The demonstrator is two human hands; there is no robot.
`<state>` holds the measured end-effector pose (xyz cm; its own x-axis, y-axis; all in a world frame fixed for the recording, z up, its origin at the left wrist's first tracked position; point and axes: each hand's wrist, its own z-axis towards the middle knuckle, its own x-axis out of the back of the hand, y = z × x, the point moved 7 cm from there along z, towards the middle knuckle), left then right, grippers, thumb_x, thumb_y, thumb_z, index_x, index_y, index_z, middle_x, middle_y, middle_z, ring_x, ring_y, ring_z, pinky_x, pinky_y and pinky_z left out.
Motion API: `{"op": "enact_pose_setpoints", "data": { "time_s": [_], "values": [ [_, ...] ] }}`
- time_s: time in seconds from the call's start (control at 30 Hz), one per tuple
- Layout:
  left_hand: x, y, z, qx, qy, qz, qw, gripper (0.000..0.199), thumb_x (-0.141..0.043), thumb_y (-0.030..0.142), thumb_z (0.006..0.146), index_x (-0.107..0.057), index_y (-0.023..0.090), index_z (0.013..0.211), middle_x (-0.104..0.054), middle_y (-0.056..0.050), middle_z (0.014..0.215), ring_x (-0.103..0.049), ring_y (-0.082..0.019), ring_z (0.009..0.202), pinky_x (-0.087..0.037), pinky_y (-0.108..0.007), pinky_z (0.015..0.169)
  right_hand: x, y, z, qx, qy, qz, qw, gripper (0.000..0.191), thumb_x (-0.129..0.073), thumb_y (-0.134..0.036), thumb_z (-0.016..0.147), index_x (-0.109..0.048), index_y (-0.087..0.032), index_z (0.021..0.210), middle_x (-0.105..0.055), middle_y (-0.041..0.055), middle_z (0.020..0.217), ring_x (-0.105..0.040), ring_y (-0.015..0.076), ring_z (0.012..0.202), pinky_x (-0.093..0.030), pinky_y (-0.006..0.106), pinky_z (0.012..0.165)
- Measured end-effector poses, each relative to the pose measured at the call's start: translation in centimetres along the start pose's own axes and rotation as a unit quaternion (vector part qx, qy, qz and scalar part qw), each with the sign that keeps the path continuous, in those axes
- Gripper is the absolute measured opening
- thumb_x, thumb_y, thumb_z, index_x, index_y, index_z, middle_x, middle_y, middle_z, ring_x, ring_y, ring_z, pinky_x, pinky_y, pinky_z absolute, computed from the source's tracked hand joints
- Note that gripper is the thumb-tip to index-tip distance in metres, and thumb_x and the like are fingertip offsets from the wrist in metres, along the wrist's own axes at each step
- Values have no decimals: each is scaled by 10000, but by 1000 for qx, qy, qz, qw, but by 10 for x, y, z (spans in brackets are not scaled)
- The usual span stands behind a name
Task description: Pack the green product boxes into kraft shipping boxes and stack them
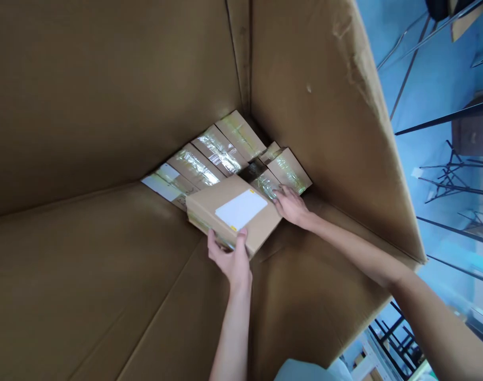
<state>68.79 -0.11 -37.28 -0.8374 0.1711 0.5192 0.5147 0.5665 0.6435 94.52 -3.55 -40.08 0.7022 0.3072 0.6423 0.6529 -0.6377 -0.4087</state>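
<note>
A flat brown cardboard box (199,203) with a white label (241,209) on its top is held tilted inside a deep carton (324,132). My left hand (231,259) grips its near edge, thumb on top and fingers against the side. At the box's right corner is my right hand (292,205), its fingers over the edge and partly hidden. Just behind those fingertips sits a small taped box (267,182). Several more taped boxes lie in a row on the carton floor, one of them a taped box (241,135) near the far corner.
Tall cardboard walls enclose both hands, with a worn rim (358,58) at the right. Another taped box (289,169) stands against the right wall, beside a dark gap. Outside, black metal legs (451,172) stand on the blue floor (416,90).
</note>
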Motion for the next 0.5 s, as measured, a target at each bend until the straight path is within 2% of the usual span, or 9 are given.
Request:
{"op": "enact_pose_setpoints", "data": {
  "time_s": [0.03,0.1,0.2,0.27,0.33,0.43,0.5],
  "values": [
    [-9,11,5,21,9,-6,1000,955,-878,456,864,-432,272,1687,-368,-160,1721,-501,-339,1595,-399,-526,1360,10,-8,-15,13,21,-11,1000,443,-514,-232,1132,-689,-155,1532,-571,209,1675,-582,335,1522,-484,535,1303],
    [-34,46,19,3,21,11,1000,971,-918,396,820,-458,255,1664,-367,-164,1725,-376,-344,1677,-302,-520,1408,33,-26,-35,36,66,-18,997,450,-507,-291,1152,-680,-156,1546,-529,207,1707,-517,351,1579,-450,553,1335],
    [-89,106,43,-49,9,24,998,993,-936,364,829,-432,240,1675,-320,-195,1768,-298,-351,1715,-270,-516,1421,60,-40,-33,43,100,11,994,494,-496,-385,1165,-642,-186,1593,-524,192,1703,-558,362,1546,-509,553,1295],
    [-129,136,60,-52,19,35,998,1000,-919,378,868,-389,248,1706,-248,-212,1817,-256,-370,1739,-294,-542,1411,70,-35,-9,40,107,45,992,536,-502,-362,1151,-576,-203,1658,-499,185,1729,-597,359,1516,-552,544,1257],
    [-170,155,79,-65,-8,53,996,1021,-915,435,899,-355,256,1735,-153,-215,1874,-179,-401,1764,-296,-585,1402,73,-23,29,38,126,84,988,601,-491,-303,1133,-483,-212,1726,-473,177,1760,-593,347,1533,-553,539,1258],
    [-214,157,108,-82,-79,73,991,887,-829,517,994,-426,144,1691,-27,-253,1904,-59,-487,1762,-273,-665,1364,67,0,85,22,162,133,978,617,-415,-248,1139,-425,-235,1756,-499,135,1765,-540,308,1596,-486,558,1316],
    [-224,149,126,-120,-127,85,981,812,-607,602,1108,-458,6,1638,16,-286,1882,2,-533,1733,-243,-654,1335,56,8,108,15,165,135,977,617,-420,-282,1150,-405,-214,1763,-446,138,1808,-489,318,1639,-451,589,1335]
  ]
}}
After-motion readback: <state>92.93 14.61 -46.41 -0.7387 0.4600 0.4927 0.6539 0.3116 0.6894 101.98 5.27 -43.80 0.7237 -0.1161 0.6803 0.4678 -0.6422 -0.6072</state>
